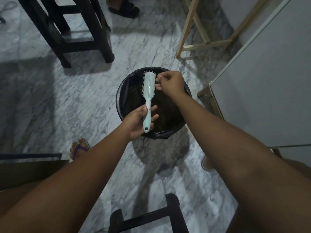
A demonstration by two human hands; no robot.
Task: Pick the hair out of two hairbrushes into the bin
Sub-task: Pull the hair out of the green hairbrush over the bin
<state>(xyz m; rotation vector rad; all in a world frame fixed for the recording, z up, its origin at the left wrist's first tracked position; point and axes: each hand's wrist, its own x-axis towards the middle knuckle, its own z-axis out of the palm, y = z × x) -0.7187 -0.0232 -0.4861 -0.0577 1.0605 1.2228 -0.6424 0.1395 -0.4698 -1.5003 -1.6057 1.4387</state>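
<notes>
Two bare forearms reach forward from a seated person, over a marble floor. At far left a foot [79, 148] in a sandal rests flat, and a dark stool [67, 31] stands further back.

The left hand [137, 121] grips a pale green brush [148, 91] by its handle, thumb on top and fingers wrapped beneath. It holds the brush upright-looking, head pointing away, directly above a round bin [119, 91] lined with a black bag, most likely so that loosened hair drops straight in. One dark strand lies across the handle by the thumb.

Just right of the brush head, the right hand [170, 82] hovers with fingers curled and fingertips drawn together against the bristles, as if plucking. Whether hair is pinched between them is too fine to see, so I cannot tell what it holds.

A pale cabinet [269, 81] fills the right side. Only one brush is in view; the job looks unfinished.
</notes>
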